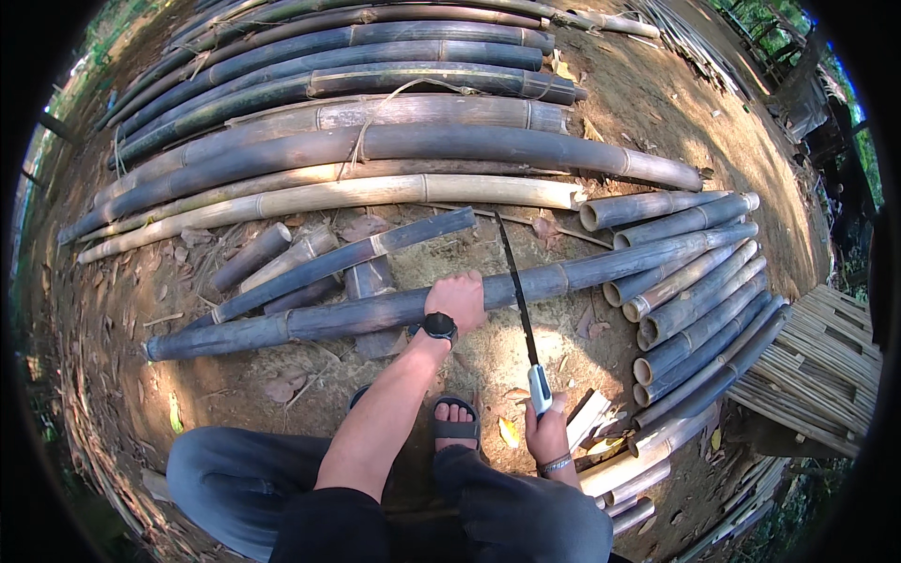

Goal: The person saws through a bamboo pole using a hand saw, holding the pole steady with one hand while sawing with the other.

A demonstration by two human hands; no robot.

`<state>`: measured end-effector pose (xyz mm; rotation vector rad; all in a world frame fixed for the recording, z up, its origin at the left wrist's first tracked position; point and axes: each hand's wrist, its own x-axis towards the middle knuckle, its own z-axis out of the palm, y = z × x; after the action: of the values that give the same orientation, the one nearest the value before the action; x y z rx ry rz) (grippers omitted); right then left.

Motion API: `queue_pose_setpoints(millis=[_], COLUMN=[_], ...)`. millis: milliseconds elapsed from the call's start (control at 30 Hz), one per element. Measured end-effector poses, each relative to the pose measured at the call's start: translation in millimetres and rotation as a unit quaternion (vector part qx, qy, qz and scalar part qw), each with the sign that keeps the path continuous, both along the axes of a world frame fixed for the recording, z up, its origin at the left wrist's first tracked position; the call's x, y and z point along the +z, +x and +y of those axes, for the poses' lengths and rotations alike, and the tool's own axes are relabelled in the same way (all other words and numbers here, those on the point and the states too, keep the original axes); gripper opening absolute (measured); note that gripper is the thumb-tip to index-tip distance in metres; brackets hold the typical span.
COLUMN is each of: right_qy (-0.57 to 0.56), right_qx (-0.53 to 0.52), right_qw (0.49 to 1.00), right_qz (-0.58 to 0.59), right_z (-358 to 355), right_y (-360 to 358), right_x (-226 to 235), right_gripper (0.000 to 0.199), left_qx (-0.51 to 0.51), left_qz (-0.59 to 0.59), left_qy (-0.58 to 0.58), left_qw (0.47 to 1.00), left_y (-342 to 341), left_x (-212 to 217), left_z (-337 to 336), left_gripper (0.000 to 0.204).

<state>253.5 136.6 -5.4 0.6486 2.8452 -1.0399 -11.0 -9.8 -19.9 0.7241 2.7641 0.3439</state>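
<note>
A long dark bamboo pole runs from the lower left up to the right across the ground before me. My left hand, with a black watch at the wrist, is closed over the pole near its middle. In my right hand is a hand saw, gripped by its pale handle. Its thin dark blade points away from me and crosses the pole just right of my left hand. I cannot tell whether the teeth touch the bamboo. Below the pole lie short bamboo pieces, partly hidden by it.
Several long bamboo poles lie side by side at the far side. Cut bamboo lengths fan out at the right, beside a slatted bamboo panel. A split dark bamboo strip slants beyond the pole. My sandalled foot stands close by.
</note>
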Motion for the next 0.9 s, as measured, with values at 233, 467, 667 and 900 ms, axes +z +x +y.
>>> queue_pose_setpoints(millis=[233,467,667,900], right_qy=[0.036,-0.02,0.019,-0.038], right_qx=[0.002,-0.015,0.0,-0.013], right_qw=[0.999,0.999,0.999,0.999], right_qz=[0.027,-0.027,-0.036,-0.01], right_z=[-8,-2,1,3], right_y=[-48,44,-73,30], right_x=[16,31,6,36], right_gripper=[0.038,0.04,0.039,0.039], left_qx=[-0.01,0.002,-0.003,0.0], left_qz=[0.034,0.048,0.043,0.116], left_qy=[0.004,0.003,0.009,0.002], left_qw=[0.999,0.999,0.999,0.993], left_y=[8,8,8,13], left_x=[-8,-13,-16,-14], left_z=[3,4,3,8], left_gripper=[0.036,0.039,0.041,0.025])
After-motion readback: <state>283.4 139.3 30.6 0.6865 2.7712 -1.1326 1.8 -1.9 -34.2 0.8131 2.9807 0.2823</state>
